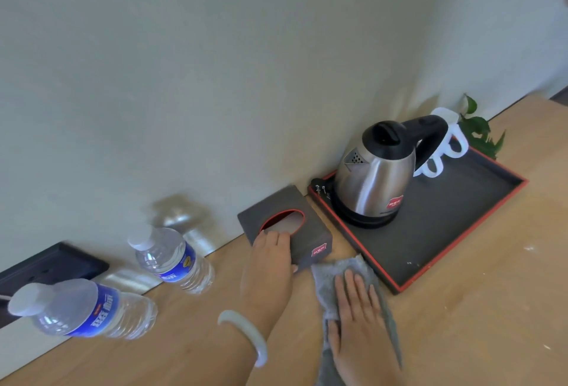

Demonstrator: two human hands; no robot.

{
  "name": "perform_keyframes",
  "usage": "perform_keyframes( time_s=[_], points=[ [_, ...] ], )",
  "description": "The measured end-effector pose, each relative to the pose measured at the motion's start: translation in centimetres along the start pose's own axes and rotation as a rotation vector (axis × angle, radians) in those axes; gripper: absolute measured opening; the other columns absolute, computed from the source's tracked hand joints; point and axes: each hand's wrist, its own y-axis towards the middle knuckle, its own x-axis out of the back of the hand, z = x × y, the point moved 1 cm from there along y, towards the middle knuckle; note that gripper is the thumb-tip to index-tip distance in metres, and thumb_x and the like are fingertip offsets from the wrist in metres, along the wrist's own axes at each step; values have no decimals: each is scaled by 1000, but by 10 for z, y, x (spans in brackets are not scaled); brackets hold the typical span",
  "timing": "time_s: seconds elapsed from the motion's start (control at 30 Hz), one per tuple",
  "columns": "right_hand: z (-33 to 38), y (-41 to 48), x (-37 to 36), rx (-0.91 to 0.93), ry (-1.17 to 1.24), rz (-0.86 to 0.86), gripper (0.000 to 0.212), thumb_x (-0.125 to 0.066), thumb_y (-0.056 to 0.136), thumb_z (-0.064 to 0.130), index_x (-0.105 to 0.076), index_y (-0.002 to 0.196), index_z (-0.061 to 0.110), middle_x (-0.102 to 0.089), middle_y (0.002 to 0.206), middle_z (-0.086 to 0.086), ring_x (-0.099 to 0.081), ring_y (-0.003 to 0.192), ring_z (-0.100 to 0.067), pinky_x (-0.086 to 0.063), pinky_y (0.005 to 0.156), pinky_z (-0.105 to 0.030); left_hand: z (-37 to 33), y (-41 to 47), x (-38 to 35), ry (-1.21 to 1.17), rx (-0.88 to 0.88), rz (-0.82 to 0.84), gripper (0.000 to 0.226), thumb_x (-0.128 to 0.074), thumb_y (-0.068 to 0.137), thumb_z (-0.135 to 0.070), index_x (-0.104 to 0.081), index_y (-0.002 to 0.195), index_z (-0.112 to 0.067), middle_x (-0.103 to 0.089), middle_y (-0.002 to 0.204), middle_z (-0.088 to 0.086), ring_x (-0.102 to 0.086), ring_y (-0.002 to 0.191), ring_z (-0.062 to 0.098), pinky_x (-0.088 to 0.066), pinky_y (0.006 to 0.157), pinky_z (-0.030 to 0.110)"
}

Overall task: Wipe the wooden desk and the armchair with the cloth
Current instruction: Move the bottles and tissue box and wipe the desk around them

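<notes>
The light wooden desk [461, 324] runs along a pale wall. A grey cloth [338, 275] lies flat on it, just in front of the tissue box. My right hand [359, 321] presses on the cloth with straight, spread fingers. My left hand [270, 265], a pale bangle on its wrist, grips the dark grey tissue box [307, 232] at its near left corner, fingers over the top by the red-rimmed opening and thumb at the front. The armchair is out of view.
A dark tray with a red rim [455, 232] holds a steel kettle [378, 176] and white cups [451, 145]; a green plant [479, 127] stands behind. Two water bottles [172, 259] [83, 308] stand at the left near a black wall socket [52, 265].
</notes>
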Motion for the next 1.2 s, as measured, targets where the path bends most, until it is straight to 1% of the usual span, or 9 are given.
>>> perform_keyframes(
  time_s=[0.17,0.37,0.47,0.6,0.7,0.8,0.9,1.07,1.2],
  points=[
    [5,-32,-19,178,-12,-188,66,-45,71,37,-45,131,8,-8,162,-1,-8,149,-17,-23,111,-41,-24,27,-17,62,0,-2,39,-62,89,-28,-45,122,-16,-48,120,2,-42,115,22,-30,102,29],
    [8,-29,-13,207,-47,-220,68,-47,67,38,-47,128,10,-47,146,-3,-6,149,-13,-22,111,-40,-32,26,-22,82,10,-26,51,-59,92,-24,-37,137,-14,-44,130,2,-34,128,23,-13,120,34],
    [6,-31,-13,212,17,-203,69,-47,68,40,-46,130,9,-30,151,0,-6,149,-11,-23,110,-40,-31,3,-10,-21,32,-106,69,-66,86,-25,-32,145,-15,-38,137,3,-31,133,24,-15,120,40],
    [9,-32,-12,197,13,-160,70,-45,72,38,-55,133,7,-35,152,-2,-5,149,-10,-24,111,-42,1,-52,0,-339,372,-209,57,-68,84,-19,-43,133,-9,-42,128,4,-41,120,23,-35,103,30],
    [10,-37,-15,162,-19,-112,65,-43,78,35,-53,135,4,-46,146,-8,-4,149,-9,-30,108,-47,42,-83,4,-535,770,-291,44,-74,81,-16,-49,113,0,-48,115,14,-46,114,32,-37,99,38],
    [12,-36,-19,115,14,-138,64,-40,80,31,-50,138,6,-31,155,2,-4,148,-6,-28,111,-46,76,-87,12,-666,986,-344,60,-75,79,-15,-38,123,4,-43,126,22,-40,122,37,-35,105,47],
    [16,-33,-21,93,51,-188,64,-39,79,31,-48,139,7,-11,159,10,-3,147,-3,-21,115,-42,99,-75,22,-724,919,-417,78,-78,76,-15,-30,137,-3,-44,134,15,-44,124,35,-41,99,48],
    [20,-31,-19,110,64,-236,64,-38,78,33,-38,139,13,-4,161,14,-3,147,-2,-23,112,-40,109,-57,23,-754,831,-421,44,-80,72,-24,-49,104,-24,-62,86,-9,-61,83,17,-41,63,25],
    [21,-29,-20,114,56,-253,66,-39,74,33,-41,136,12,-1,161,15,-3,147,-2,-23,112,-39,86,-33,13,-728,746,-368,43,-81,71,-29,-51,100,-24,-64,90,-3,-62,83,17,-49,68,30]
  ],
)
